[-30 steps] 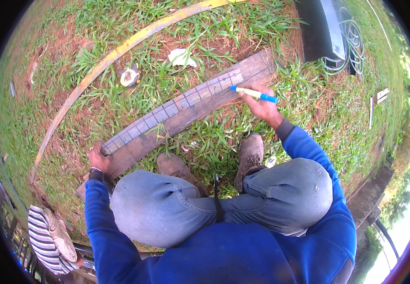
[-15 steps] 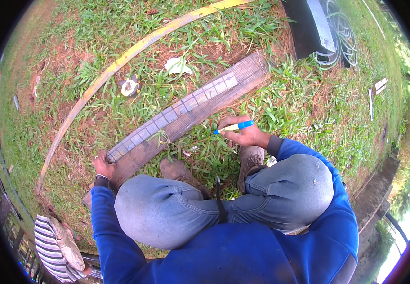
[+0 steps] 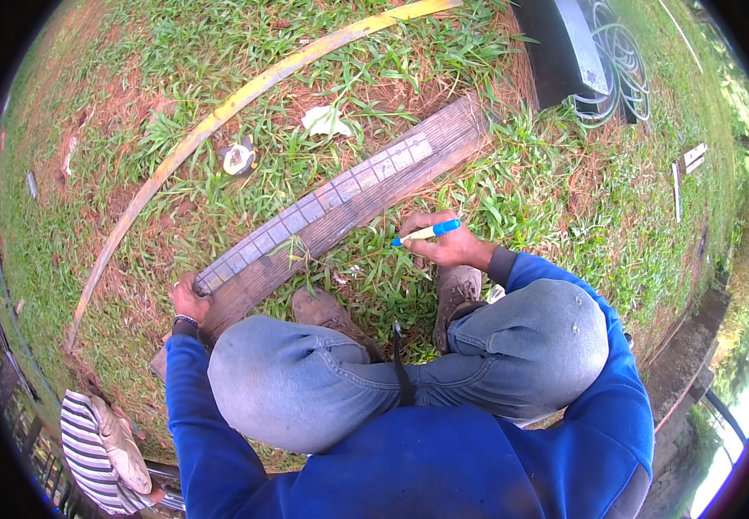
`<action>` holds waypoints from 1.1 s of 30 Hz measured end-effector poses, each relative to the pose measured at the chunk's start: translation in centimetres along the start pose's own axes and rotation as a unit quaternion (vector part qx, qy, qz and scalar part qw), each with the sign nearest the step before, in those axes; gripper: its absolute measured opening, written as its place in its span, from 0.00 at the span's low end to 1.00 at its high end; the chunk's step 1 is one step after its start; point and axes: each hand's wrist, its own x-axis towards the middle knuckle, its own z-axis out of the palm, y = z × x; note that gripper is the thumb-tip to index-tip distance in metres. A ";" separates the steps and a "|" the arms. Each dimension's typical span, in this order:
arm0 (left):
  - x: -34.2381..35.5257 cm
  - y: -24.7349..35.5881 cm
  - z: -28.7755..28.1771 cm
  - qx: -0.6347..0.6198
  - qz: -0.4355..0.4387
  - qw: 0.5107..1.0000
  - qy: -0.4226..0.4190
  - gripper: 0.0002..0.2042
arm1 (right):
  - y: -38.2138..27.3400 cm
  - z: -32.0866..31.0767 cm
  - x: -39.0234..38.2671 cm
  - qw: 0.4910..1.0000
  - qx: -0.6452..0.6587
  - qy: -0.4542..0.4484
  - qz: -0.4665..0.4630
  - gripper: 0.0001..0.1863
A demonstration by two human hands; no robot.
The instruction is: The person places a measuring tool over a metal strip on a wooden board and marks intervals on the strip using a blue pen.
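A long weathered wooden plank [image 3: 262,281] lies slantwise on the grass in front of my boots. Along its top rests a grey metal strip [image 3: 314,206], crossed by dark lines at short intervals. My left hand [image 3: 189,299] grips the strip's near left end, its fingers curled over that end beside the plank. In my right hand [image 3: 451,244] is a marker pen [image 3: 429,233] with a pale body and blue ends. The pen's tip points left, above the grass and apart from the strip.
Beyond the plank lie a tape measure [image 3: 238,159], a white scrap [image 3: 325,121] and a long yellow strip [image 3: 245,99]. A dark box-shaped beam [image 3: 556,52] and a coil of pale tubing or wire [image 3: 624,73] are at far right. A person in stripes [image 3: 98,450] is at lower left.
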 end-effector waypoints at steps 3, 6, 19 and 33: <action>0.0 -0.4 0.1 -0.003 0.009 1.000 0.008 0.26 | 0.3 0.0 0.1 1.000 -0.015 0.002 -0.022 0.10; 0.0 -1.2 0.5 0.004 0.008 1.000 0.013 0.27 | 0.5 0.1 0.2 0.997 -0.035 0.012 -0.062 0.10; -0.2 -0.6 0.0 -0.016 0.011 1.000 0.002 0.27 | 0.3 0.1 0.0 1.000 -0.014 -0.001 -0.013 0.10; -0.2 -0.6 0.1 -0.003 0.007 1.000 0.010 0.25 | 0.1 0.0 0.0 1.000 -0.028 -0.006 0.006 0.09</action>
